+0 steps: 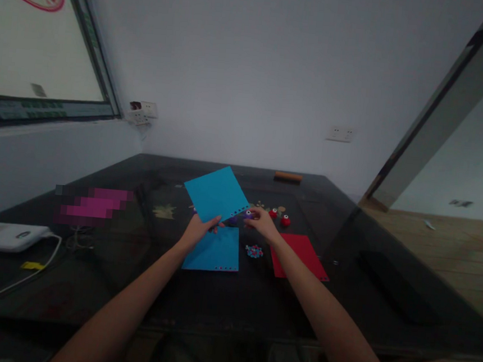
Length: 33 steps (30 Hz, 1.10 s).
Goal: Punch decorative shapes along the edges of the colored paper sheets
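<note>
Left hand (198,229) grips the raised blue sheet (216,193) by its lower edge, above a flat blue sheet (216,252) on the bench (234,304). Right hand (262,222) — fingers bent at the raised sheet's right corner, by a purple piece (247,215) — grasp cannot be told.

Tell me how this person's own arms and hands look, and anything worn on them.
The left hand and right hand are both without gloves. The left forearm and right forearm are bare and slender, with no sleeve in view down to the picture's edge. No watch, bracelet or cable shows on either; rings are too small to judge.
</note>
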{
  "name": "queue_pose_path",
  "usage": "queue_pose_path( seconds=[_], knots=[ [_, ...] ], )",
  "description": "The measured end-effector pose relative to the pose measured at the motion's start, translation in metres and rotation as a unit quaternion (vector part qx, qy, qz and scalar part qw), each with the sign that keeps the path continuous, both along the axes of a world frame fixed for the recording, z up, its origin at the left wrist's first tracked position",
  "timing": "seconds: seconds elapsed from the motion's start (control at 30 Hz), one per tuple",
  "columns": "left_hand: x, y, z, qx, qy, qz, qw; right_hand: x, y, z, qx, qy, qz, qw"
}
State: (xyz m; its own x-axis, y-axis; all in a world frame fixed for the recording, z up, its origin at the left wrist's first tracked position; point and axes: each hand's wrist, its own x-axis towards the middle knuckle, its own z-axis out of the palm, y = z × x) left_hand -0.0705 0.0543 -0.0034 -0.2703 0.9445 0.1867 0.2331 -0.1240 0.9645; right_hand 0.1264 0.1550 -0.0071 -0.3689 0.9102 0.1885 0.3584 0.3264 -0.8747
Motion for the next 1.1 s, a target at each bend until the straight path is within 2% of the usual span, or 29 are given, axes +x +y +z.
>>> queue_pose_path(
  seconds=[0.1,0.17,0.3,0.4,0.57,0.7,0.87,1.1],
  knots=[
    [0.011,0.0,0.004,0.007,-0.039,-0.012,0.999,0.015,-0.025,0.002,-0.121,0.179,0.075,0.973],
    [0.02,0.001,0.009,0.014,-0.061,-0.026,0.998,0.023,-0.042,0.006,-0.173,0.225,0.087,0.955],
    [0.042,0.001,0.013,0.033,-0.165,-0.051,0.984,0.033,-0.068,0.012,-0.206,0.278,0.081,0.935],
    [0.06,-0.001,0.007,0.032,-0.208,-0.048,0.976,0.038,-0.08,0.01,-0.226,0.316,0.079,0.918],
    [0.074,-0.01,-0.004,0.007,-0.162,-0.069,0.984,0.041,-0.089,0.003,-0.25,0.341,0.082,0.902],
    [0.071,-0.014,0.001,0.012,-0.105,-0.054,0.993,0.039,-0.089,0.001,-0.238,0.347,0.067,0.905],
    [0.068,-0.014,0.008,0.024,-0.047,-0.034,0.998,0.038,-0.089,0.0,-0.262,0.368,0.049,0.891],
    [0.067,-0.012,0.005,0.024,0.003,-0.023,0.999,0.035,-0.092,0.0,-0.245,0.378,0.052,0.891]
  ],
)
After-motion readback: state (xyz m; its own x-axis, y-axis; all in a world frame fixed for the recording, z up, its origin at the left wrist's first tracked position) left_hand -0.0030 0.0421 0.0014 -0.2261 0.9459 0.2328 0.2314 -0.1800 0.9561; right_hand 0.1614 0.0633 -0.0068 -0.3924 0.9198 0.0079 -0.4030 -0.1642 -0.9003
